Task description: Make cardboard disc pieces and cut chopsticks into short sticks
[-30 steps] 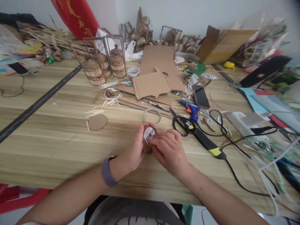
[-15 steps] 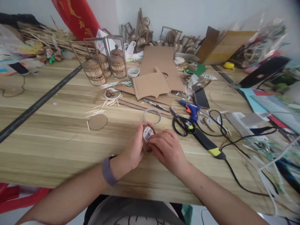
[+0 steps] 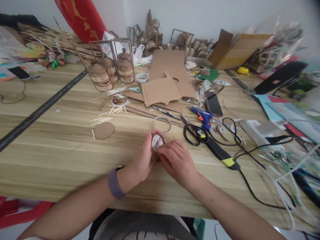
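Observation:
A small round brown cardboard piece (image 3: 155, 154) is held in front of me, above the near part of the table. On its face is a white barcode label (image 3: 157, 142). My left hand (image 3: 142, 158) is wrapped round its left side, thumb along the edge. The bent fingers of my right hand (image 3: 178, 160) press together at the piece's right side, by the label; their tips are partly hidden. Just beyond my hands lies a thin pale ring (image 3: 153, 125), like a tape roll. Black-handled scissors (image 3: 192, 134) rest to its right.
A blue glue gun (image 3: 205, 117), a black-and-yellow tool (image 3: 220, 154) and its cord lie right. A cardboard disc (image 3: 104, 130) and thin sticks (image 3: 102, 119) lie left. Small lantern-like cages (image 3: 100, 77) stand behind, beside cardboard sheets (image 3: 161, 90). A dark phone (image 3: 214, 103) lies past the glue gun.
Almost nothing differs. The right fingers have shifted very slightly at the edge of the label; both hands keep their place around the cardboard piece.

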Tool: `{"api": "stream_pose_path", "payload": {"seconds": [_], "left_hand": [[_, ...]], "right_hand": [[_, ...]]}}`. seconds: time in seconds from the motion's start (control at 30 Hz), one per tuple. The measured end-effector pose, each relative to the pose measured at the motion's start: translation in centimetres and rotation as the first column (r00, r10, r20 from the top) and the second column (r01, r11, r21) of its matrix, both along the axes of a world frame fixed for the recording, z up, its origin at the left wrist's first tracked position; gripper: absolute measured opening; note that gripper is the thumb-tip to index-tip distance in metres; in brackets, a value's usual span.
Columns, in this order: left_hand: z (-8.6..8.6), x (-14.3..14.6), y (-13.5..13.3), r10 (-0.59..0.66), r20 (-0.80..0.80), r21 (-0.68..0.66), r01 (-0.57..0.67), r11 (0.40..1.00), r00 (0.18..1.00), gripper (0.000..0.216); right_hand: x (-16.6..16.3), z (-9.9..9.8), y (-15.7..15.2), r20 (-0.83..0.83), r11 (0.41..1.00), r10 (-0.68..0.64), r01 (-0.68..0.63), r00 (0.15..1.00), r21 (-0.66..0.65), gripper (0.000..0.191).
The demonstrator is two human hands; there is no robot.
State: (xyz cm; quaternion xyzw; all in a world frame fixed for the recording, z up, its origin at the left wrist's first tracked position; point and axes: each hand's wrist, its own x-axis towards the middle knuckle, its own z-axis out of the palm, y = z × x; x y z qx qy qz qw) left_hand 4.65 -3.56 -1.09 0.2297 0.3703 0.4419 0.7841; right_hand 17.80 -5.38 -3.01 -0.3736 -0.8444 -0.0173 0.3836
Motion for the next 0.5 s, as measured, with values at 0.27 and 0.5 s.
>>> {"api": "stream_pose_path", "payload": {"seconds": [0.27,0.5], "left_hand": [[0.01,-0.08,-0.01,0.017,0.005,-0.008,-0.017,1.0,1.0,0.031],[0.17,-0.09,0.19,0.02,0.006,-0.031,-0.019,0.999,1.0,0.03]], "right_hand": [[-0.15,0.02,0.05,-0.011,1.0,0.005,-0.005,1.0,-0.004,0.016],[-0.3,-0.06,0.11,-0.006,1.0,-0.014,0.014,1.0,0.01,0.017]]}}
